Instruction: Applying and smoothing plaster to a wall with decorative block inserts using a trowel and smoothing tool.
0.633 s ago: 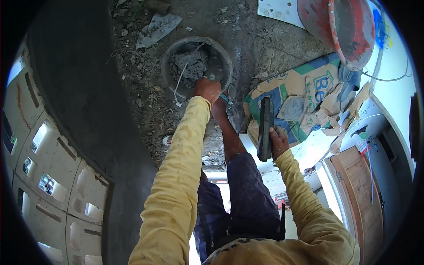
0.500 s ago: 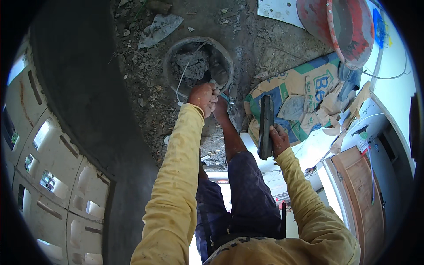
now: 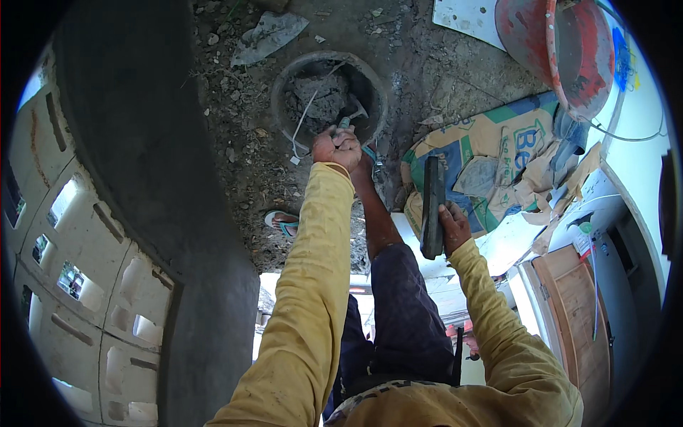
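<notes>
The person's left hand (image 3: 337,147) is closed around the handle of a trowel (image 3: 358,109), at the near rim of a round bucket (image 3: 280,117); the trowel's blade is inside, beside a heap of grey mortar (image 3: 319,98), though whether they touch cannot be told; a thin pale strip (image 3: 307,112) crosses the bucket; the right hand (image 3: 455,226) grips a long dark float (image 3: 431,206), held in front of a torn paper sack (image 3: 523,117); a red tub (image 3: 523,39) stands beyond the sack.
</notes>
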